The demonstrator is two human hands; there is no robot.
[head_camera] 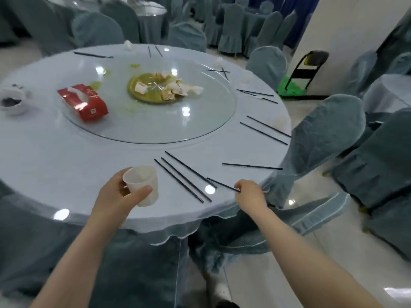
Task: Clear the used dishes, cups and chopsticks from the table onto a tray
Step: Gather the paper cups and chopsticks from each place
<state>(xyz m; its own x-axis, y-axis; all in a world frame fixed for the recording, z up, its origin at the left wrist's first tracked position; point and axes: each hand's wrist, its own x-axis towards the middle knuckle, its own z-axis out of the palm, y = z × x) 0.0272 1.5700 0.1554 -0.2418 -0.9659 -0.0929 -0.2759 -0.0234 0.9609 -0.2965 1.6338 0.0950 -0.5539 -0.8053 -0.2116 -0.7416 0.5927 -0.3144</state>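
Note:
My left hand point(117, 196) grips a white paper cup point(142, 185) just above the near edge of the round table point(55, 163). My right hand point(250, 194) pinches the end of a black chopstick point(222, 185) lying at the table's near right rim. Three more black chopsticks point(182, 178) lie between my hands. Other chopsticks point(265, 129) are scattered along the right and far rim. A white bowl point(12, 103) with dark scraps sits at the far left. No tray is in view.
A glass turntable point(200, 121) holds a gold plate point(142, 94) with paper scraps and a red tissue pack point(83, 102). Covered chairs point(322, 138) crowd the right side. A green trolley point(295, 85) stands by the white pillar.

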